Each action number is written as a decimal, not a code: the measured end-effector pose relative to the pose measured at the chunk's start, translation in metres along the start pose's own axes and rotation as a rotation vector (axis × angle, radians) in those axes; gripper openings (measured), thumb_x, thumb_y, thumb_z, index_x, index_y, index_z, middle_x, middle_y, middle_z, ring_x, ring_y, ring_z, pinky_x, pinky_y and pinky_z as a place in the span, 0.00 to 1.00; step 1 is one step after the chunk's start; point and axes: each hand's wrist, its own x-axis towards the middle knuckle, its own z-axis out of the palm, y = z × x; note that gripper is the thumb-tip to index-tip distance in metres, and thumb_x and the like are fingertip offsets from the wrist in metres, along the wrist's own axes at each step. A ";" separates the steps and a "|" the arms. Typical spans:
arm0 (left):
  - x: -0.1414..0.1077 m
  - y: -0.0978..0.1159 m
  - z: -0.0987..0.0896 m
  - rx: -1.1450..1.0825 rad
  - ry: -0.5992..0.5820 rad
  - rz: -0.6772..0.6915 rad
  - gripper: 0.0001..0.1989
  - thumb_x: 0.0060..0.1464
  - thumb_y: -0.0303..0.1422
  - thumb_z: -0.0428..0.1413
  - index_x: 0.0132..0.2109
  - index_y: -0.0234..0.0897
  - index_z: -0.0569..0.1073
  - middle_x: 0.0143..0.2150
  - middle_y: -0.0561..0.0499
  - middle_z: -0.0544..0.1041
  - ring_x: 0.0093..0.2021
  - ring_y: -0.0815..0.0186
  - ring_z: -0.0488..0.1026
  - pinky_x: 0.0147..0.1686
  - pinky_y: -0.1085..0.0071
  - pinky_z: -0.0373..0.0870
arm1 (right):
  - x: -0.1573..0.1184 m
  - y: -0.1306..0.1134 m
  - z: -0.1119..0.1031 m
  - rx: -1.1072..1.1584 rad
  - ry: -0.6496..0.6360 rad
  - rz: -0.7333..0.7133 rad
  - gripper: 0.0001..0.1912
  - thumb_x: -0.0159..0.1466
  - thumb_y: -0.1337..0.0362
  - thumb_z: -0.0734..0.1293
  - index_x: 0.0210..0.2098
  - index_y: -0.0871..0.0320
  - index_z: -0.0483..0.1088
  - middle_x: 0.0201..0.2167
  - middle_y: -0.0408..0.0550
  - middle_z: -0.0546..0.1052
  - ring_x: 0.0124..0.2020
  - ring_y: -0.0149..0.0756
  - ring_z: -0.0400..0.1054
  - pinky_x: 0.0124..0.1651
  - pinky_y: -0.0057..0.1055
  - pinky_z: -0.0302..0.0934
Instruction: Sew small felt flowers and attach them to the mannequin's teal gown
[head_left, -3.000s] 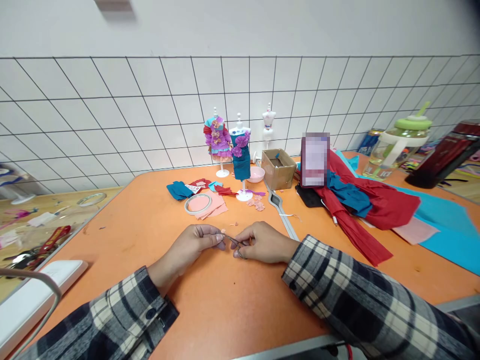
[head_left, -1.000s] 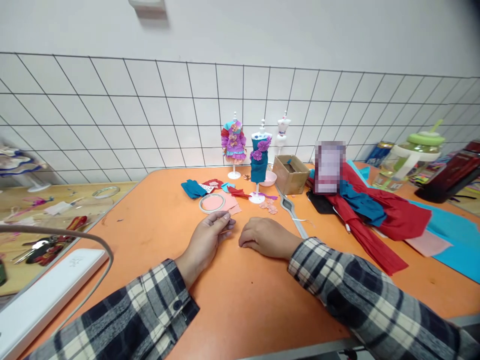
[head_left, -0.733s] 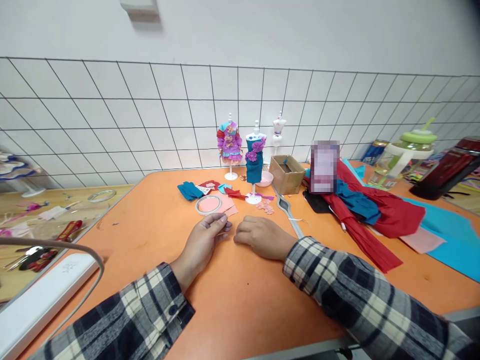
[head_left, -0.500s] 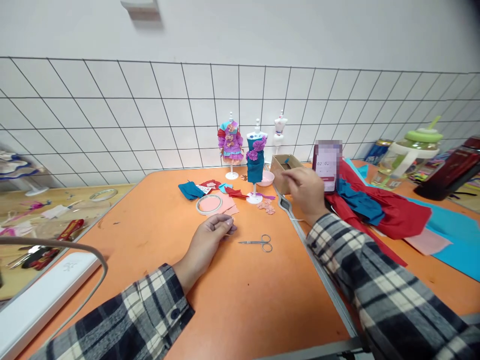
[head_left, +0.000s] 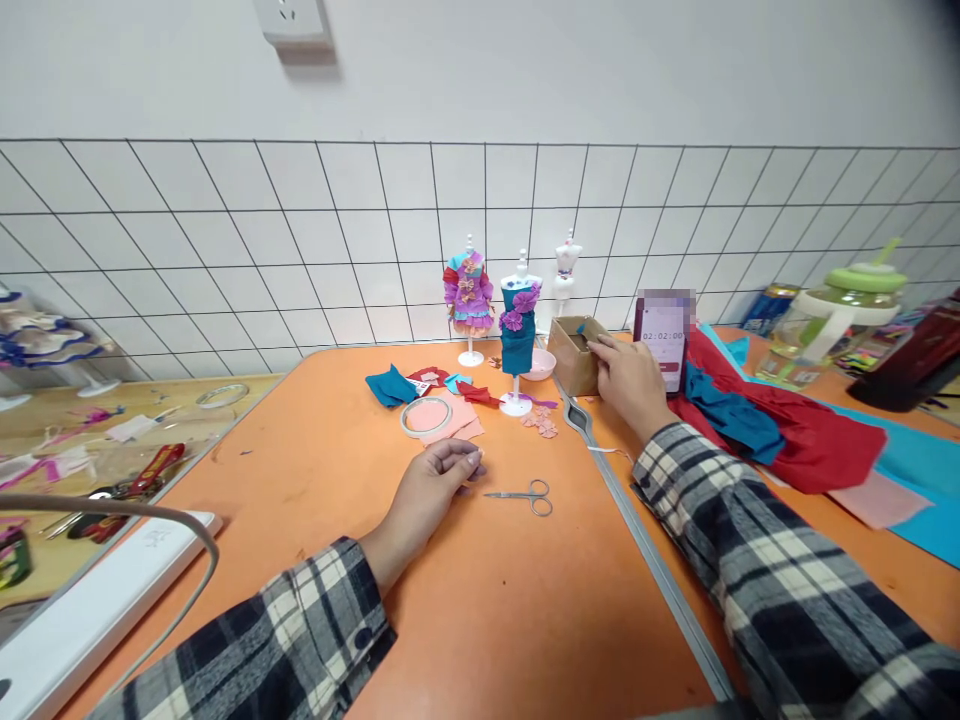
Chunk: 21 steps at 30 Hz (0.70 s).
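Note:
My left hand (head_left: pixel 442 485) rests above the orange table, thumb and fingertips pinched on something too small to make out. Just to its right lies a pair of small scissors (head_left: pixel 525 496). At the cardboard box (head_left: pixel 576 362), my right hand (head_left: pixel 630 385) has its fingertips over the near right rim, closed together; what they hold, if anything, is hidden. Left of the box stands a small dress form in a teal dress (head_left: pixel 517 338) with purple flowers. A pink bowl (head_left: pixel 541 366) is partly behind it, and pale pink flower pieces (head_left: pixel 540 422) lie in front.
Another dress form wears a purple ruffled dress (head_left: pixel 469 300); a bare white form (head_left: pixel 566 265) stands behind the box. A tape roll (head_left: pixel 426 417) lies on pink fabric near teal scraps (head_left: pixel 390 386). A phone (head_left: pixel 664 345), red cloth (head_left: pixel 832 445) and a green-lidded jug (head_left: pixel 832 325) are on the right.
My right hand has come down and forward from beside the box to its opening. My left hand keeps its pinch. The view has shifted slightly upward and to the left.

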 end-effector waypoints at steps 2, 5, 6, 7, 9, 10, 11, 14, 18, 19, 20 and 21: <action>0.001 -0.002 -0.002 -0.034 -0.003 -0.002 0.14 0.48 0.40 0.62 0.38 0.35 0.73 0.33 0.50 0.77 0.37 0.65 0.74 0.32 0.74 0.67 | -0.007 -0.008 -0.010 0.051 0.060 -0.015 0.19 0.64 0.68 0.58 0.52 0.59 0.72 0.51 0.53 0.74 0.45 0.47 0.63 0.47 0.42 0.57; 0.004 -0.005 -0.007 -0.121 -0.011 -0.007 0.17 0.47 0.41 0.63 0.40 0.35 0.72 0.34 0.50 0.77 0.38 0.64 0.74 0.33 0.73 0.69 | -0.026 -0.032 -0.029 0.203 0.017 -0.125 0.14 0.64 0.66 0.59 0.44 0.60 0.74 0.42 0.55 0.75 0.44 0.46 0.64 0.47 0.39 0.57; 0.004 -0.005 -0.008 -0.143 -0.015 -0.008 0.17 0.47 0.41 0.63 0.40 0.35 0.72 0.34 0.50 0.76 0.38 0.64 0.74 0.33 0.73 0.69 | -0.034 -0.043 -0.035 0.279 -0.076 -0.213 0.13 0.65 0.65 0.60 0.42 0.59 0.74 0.40 0.54 0.75 0.43 0.44 0.65 0.46 0.38 0.58; 0.004 -0.006 -0.009 -0.156 -0.017 -0.008 0.18 0.47 0.41 0.64 0.41 0.35 0.72 0.33 0.50 0.76 0.37 0.65 0.74 0.34 0.73 0.69 | -0.042 -0.056 -0.040 0.360 -0.202 -0.307 0.12 0.65 0.64 0.60 0.42 0.58 0.74 0.39 0.52 0.76 0.42 0.41 0.66 0.45 0.36 0.58; 0.004 -0.007 -0.010 -0.167 -0.018 -0.006 0.18 0.48 0.41 0.64 0.42 0.36 0.71 0.33 0.51 0.76 0.37 0.65 0.74 0.35 0.72 0.70 | -0.059 -0.080 -0.045 0.474 -0.473 -0.478 0.12 0.63 0.61 0.63 0.45 0.55 0.73 0.42 0.50 0.75 0.43 0.39 0.67 0.44 0.33 0.58; 0.004 -0.007 -0.010 -0.170 -0.019 -0.005 0.18 0.48 0.41 0.63 0.42 0.36 0.71 0.33 0.51 0.76 0.38 0.65 0.74 0.35 0.72 0.70 | -0.065 -0.090 -0.046 0.485 -0.585 -0.516 0.14 0.62 0.59 0.65 0.47 0.53 0.72 0.41 0.48 0.75 0.43 0.39 0.67 0.43 0.32 0.58; 0.004 -0.007 -0.010 -0.172 -0.021 -0.005 0.18 0.48 0.41 0.63 0.42 0.36 0.71 0.34 0.50 0.76 0.38 0.65 0.74 0.36 0.72 0.69 | -0.071 -0.098 -0.045 0.480 -0.675 -0.532 0.16 0.62 0.57 0.66 0.48 0.53 0.71 0.40 0.47 0.75 0.41 0.39 0.68 0.40 0.32 0.57; 0.002 -0.005 -0.010 -0.177 -0.029 -0.005 0.17 0.48 0.41 0.64 0.41 0.35 0.72 0.34 0.50 0.76 0.38 0.65 0.73 0.36 0.73 0.68 | -0.075 -0.104 -0.041 0.407 -0.772 -0.454 0.10 0.63 0.60 0.64 0.42 0.54 0.72 0.38 0.47 0.75 0.40 0.37 0.68 0.37 0.30 0.54; 0.000 -0.003 -0.009 -0.142 -0.024 -0.005 0.16 0.48 0.42 0.63 0.39 0.35 0.73 0.35 0.50 0.76 0.39 0.65 0.73 0.35 0.73 0.67 | -0.066 -0.088 -0.042 0.269 -0.745 -0.291 0.05 0.61 0.64 0.65 0.36 0.56 0.72 0.36 0.48 0.75 0.37 0.37 0.68 0.34 0.30 0.52; 0.000 -0.003 -0.009 -0.118 -0.021 -0.003 0.16 0.48 0.42 0.63 0.39 0.36 0.73 0.35 0.50 0.76 0.39 0.64 0.73 0.35 0.73 0.67 | -0.064 -0.086 -0.044 0.265 -0.707 -0.251 0.06 0.60 0.63 0.66 0.35 0.57 0.73 0.38 0.49 0.75 0.38 0.37 0.67 0.34 0.30 0.52; -0.001 -0.002 -0.008 -0.084 -0.019 0.003 0.16 0.49 0.43 0.63 0.38 0.36 0.74 0.35 0.50 0.76 0.39 0.64 0.73 0.35 0.73 0.67 | -0.063 -0.087 -0.045 0.293 -0.660 -0.209 0.06 0.60 0.63 0.66 0.35 0.57 0.73 0.39 0.50 0.74 0.38 0.37 0.67 0.34 0.30 0.52; -0.001 -0.002 -0.007 -0.040 -0.019 0.014 0.16 0.49 0.44 0.62 0.36 0.35 0.74 0.35 0.50 0.76 0.39 0.65 0.72 0.35 0.73 0.67 | -0.063 -0.091 -0.047 0.356 -0.613 -0.162 0.07 0.59 0.63 0.66 0.36 0.57 0.74 0.39 0.50 0.74 0.38 0.37 0.67 0.35 0.30 0.53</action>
